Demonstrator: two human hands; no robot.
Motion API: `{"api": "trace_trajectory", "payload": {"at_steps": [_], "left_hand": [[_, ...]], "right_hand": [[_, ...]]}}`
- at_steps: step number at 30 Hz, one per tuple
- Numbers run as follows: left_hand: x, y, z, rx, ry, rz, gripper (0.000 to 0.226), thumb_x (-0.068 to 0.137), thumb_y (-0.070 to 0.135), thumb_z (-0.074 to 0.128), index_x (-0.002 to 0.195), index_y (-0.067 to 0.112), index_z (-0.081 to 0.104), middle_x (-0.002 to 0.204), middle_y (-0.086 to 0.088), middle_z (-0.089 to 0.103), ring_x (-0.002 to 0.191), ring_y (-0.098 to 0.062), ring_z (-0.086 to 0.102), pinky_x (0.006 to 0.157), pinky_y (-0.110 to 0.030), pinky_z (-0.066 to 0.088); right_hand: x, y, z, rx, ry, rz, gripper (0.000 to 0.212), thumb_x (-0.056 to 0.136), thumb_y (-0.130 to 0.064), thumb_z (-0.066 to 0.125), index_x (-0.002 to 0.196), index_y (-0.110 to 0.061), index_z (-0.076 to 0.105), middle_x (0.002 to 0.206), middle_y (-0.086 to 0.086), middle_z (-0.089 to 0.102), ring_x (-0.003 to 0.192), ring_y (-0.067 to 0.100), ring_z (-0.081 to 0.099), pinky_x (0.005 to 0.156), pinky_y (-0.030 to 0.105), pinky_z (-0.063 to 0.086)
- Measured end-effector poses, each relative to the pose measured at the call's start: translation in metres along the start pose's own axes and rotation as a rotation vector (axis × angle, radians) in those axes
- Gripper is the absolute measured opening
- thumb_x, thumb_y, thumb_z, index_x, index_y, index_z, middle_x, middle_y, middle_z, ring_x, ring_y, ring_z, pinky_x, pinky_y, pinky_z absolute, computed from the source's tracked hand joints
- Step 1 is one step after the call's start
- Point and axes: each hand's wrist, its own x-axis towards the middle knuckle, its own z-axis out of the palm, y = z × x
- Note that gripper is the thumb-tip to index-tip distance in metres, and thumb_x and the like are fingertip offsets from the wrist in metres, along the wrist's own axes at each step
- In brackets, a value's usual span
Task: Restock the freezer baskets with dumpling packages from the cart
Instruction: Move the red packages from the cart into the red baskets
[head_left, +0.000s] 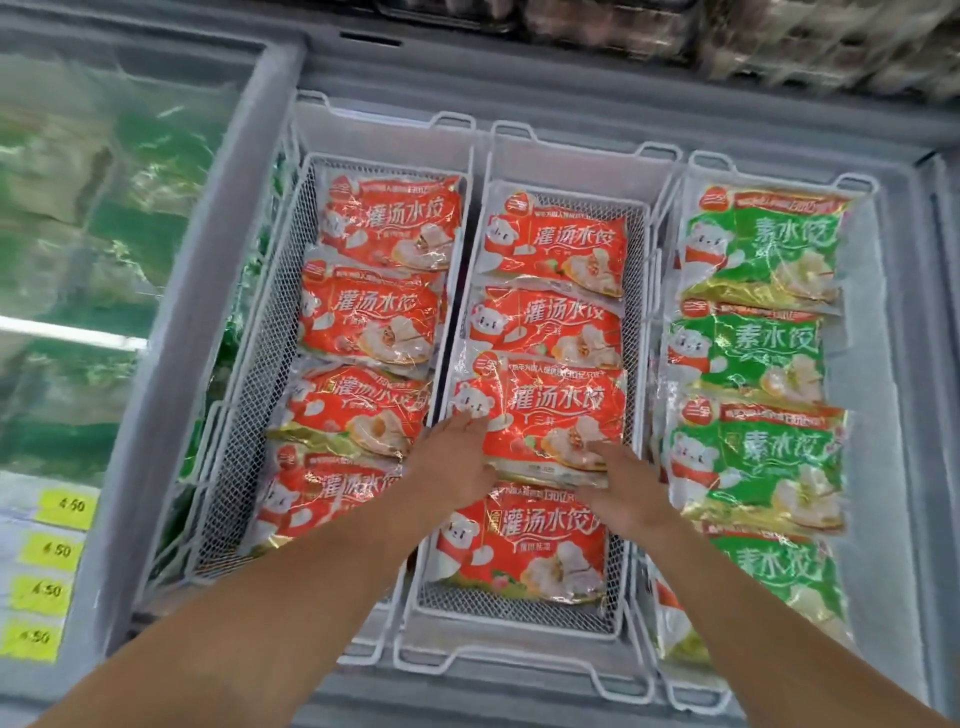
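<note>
Three white wire baskets sit side by side in the open chest freezer. The middle basket holds several red dumpling packages in a row. My left hand and my right hand lie with straight fingers on the lower edge of one red package, third from the back. Another red package lies just below it, partly under my wrists. The left basket also holds red packages. Green packages fill the right basket. No cart is in view.
A closed glass lid covers the freezer section on the left, with green bags beneath. Yellow price tags run down the left rim. The grey freezer rim borders the baskets at the back; shelved goods sit above it.
</note>
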Motion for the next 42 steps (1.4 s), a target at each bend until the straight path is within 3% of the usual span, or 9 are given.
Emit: {"api": "trace_trajectory", "payload": {"at_steps": [4,10,15,21,25,31,35,39,42], "left_hand": [[-0.039,0.008,0.0,-0.131,0.158,-0.001,0.069,0.093,0.041,0.056,0.153,0.016,0.032,0.155,-0.008,0.04,0.138,-0.027,0.043,0.11,-0.041,0.041],[-0.128,0.023,0.017,-0.437,0.376,-0.104,0.059,0.096,0.036,0.058,0.148,0.014,0.042,0.149,-0.009,0.048,0.133,-0.027,0.049,0.108,-0.035,0.04],[-0.222,0.034,0.05,-0.596,0.66,-0.191,0.048,0.092,0.028,0.065,0.138,0.015,0.057,0.134,-0.006,0.063,0.12,-0.026,0.06,0.097,-0.029,0.045],[-0.315,0.021,0.091,-0.68,0.783,-0.381,0.041,0.093,0.03,0.064,0.132,0.019,0.062,0.128,-0.005,0.066,0.121,-0.024,0.059,0.098,-0.031,0.043],[-0.378,-0.007,0.129,-0.735,0.798,-0.527,0.042,0.092,0.029,0.063,0.132,0.018,0.061,0.128,-0.002,0.066,0.118,-0.021,0.06,0.098,-0.028,0.041],[-0.474,-0.067,0.206,-0.916,0.872,-0.742,0.038,0.091,0.029,0.064,0.128,0.019,0.064,0.123,0.0,0.069,0.104,-0.017,0.064,0.093,-0.028,0.049],[-0.539,-0.107,0.269,-1.026,0.894,-0.856,0.039,0.095,0.028,0.061,0.132,0.016,0.06,0.131,0.0,0.063,0.1,-0.013,0.065,0.085,-0.019,0.048],[-0.595,-0.155,0.335,-1.153,0.9,-0.965,0.041,0.094,0.034,0.064,0.13,0.015,0.061,0.13,-0.002,0.065,0.114,-0.019,0.061,0.099,-0.032,0.048],[-0.619,-0.181,0.364,-1.221,0.871,-0.987,0.044,0.094,0.032,0.063,0.134,0.015,0.058,0.132,-0.002,0.063,0.106,-0.017,0.06,0.086,-0.022,0.041]], "right_hand": [[-0.04,0.0,0.003,-0.048,0.014,-0.103,0.062,0.093,-0.031,0.061,0.149,-0.017,0.038,0.154,0.007,0.036,0.134,0.024,0.044,0.103,0.026,0.036],[-0.1,0.011,0.013,-0.114,-0.003,-0.255,0.059,0.095,-0.033,0.057,0.149,-0.015,0.039,0.155,0.011,0.033,0.139,0.027,0.039,0.111,0.032,0.034],[-0.157,0.02,0.016,-0.222,0.05,-0.395,0.054,0.094,-0.031,0.058,0.143,-0.014,0.047,0.145,0.011,0.047,0.13,0.027,0.048,0.104,0.031,0.041],[-0.214,-0.007,0.046,-0.294,0.081,-0.574,0.049,0.092,-0.03,0.058,0.138,-0.012,0.054,0.142,0.008,0.054,0.129,0.027,0.051,0.102,0.031,0.041],[-0.244,-0.041,0.095,-0.298,0.066,-0.722,0.04,0.089,-0.023,0.06,0.127,-0.013,0.061,0.13,0.008,0.063,0.117,0.027,0.058,0.095,0.031,0.045],[-0.292,-0.1,0.193,-0.429,-0.056,-0.871,0.041,0.089,-0.024,0.059,0.129,-0.012,0.059,0.13,0.011,0.059,0.115,0.028,0.057,0.094,0.032,0.045],[-0.33,-0.133,0.272,-0.535,-0.135,-0.94,0.039,0.089,-0.023,0.057,0.127,-0.015,0.061,0.127,0.007,0.059,0.115,0.024,0.057,0.095,0.031,0.044],[-0.366,-0.161,0.356,-0.599,-0.213,-0.953,0.039,0.089,-0.026,0.058,0.127,-0.017,0.061,0.128,0.004,0.059,0.112,0.022,0.06,0.098,0.031,0.046],[-0.382,-0.176,0.401,-0.611,-0.22,-0.93,0.036,0.091,-0.026,0.061,0.126,-0.017,0.061,0.13,0.005,0.059,0.114,0.022,0.059,0.101,0.034,0.046]]}}
